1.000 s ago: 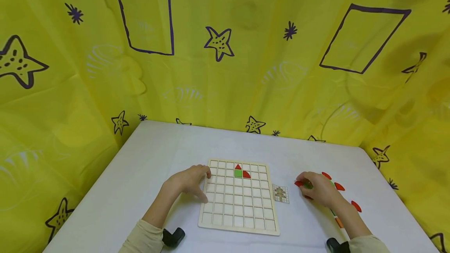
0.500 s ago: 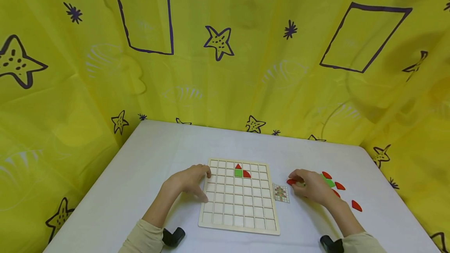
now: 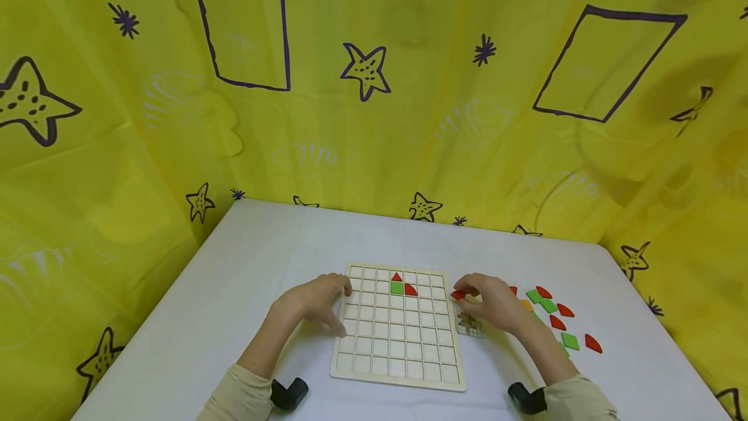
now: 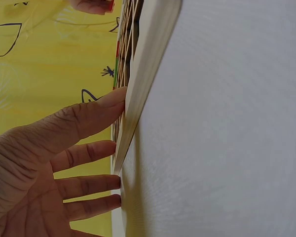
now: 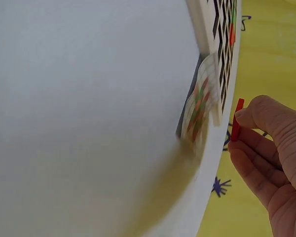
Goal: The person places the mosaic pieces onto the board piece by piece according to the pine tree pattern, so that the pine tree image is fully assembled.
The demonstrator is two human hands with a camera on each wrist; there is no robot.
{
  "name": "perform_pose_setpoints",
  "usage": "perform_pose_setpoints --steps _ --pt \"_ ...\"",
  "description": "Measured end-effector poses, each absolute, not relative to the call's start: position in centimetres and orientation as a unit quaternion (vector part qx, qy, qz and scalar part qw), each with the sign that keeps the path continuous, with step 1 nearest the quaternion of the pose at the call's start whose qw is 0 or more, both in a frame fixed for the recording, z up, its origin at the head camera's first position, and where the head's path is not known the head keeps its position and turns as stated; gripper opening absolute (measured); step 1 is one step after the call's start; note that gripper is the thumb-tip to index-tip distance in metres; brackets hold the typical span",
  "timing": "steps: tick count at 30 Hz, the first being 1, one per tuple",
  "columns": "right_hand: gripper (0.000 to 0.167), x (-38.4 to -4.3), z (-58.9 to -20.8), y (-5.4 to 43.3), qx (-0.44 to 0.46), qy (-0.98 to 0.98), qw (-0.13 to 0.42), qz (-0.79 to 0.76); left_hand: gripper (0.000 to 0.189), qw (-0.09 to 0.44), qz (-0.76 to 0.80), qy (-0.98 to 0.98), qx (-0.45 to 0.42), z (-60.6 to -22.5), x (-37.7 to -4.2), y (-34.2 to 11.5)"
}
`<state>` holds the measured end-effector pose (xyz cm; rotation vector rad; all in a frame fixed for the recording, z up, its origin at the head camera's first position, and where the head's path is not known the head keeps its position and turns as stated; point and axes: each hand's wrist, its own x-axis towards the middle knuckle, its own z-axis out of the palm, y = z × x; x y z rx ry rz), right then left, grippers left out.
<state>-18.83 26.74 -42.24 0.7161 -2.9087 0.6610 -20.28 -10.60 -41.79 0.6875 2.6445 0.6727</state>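
A wooden grid board (image 3: pixel 397 336) lies on the table, with a red triangle (image 3: pixel 397 277), a green square (image 3: pixel 397 288) and a red quarter-circle (image 3: pixel 411 290) in cells near its top. My left hand (image 3: pixel 318 299) rests against the board's left edge; in the left wrist view its thumb (image 4: pixel 111 98) touches the wooden rim, fingers fairly straight. Between thumb and fingertips, my right hand (image 3: pixel 493 301) pinches a red tile (image 5: pixel 238 118), held above the table at the board's right edge. Partly under that hand is a small pattern card (image 3: pixel 469 325) showing a tree-like figure.
To the right of the right hand lie several loose tiles, among them a red quarter-circle (image 3: pixel 593 343), a green square (image 3: pixel 570 342) and an orange one (image 3: pixel 527 305). A yellow patterned curtain (image 3: pixel 374 135) hangs behind the white table (image 3: pixel 280 232).
My right hand has moved left from the loose tiles to the board's right edge, carrying the red tile. More loose tiles are uncovered. The left hand stays in place.
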Motion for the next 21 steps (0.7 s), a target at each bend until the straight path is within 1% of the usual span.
perform_pose_setpoints --steps 14,18,21 --pt "0.017 -19.6 -41.6 21.7 0.26 -0.935 0.018 0.241 0.059 0.169 0.237 0.928 0.232 -41.6 -20.3 -10.5" --pt "0.017 -20.0 -41.7 20.2 0.28 -0.928 0.018 0.244 0.06 0.168 0.238 0.927 0.236 -41.6 -20.3 -10.5" --pt "0.015 -20.4 -41.8 19.2 0.313 -0.918 0.029 0.242 0.06 0.168 0.239 0.926 0.239 -41.7 -20.3 -10.5"
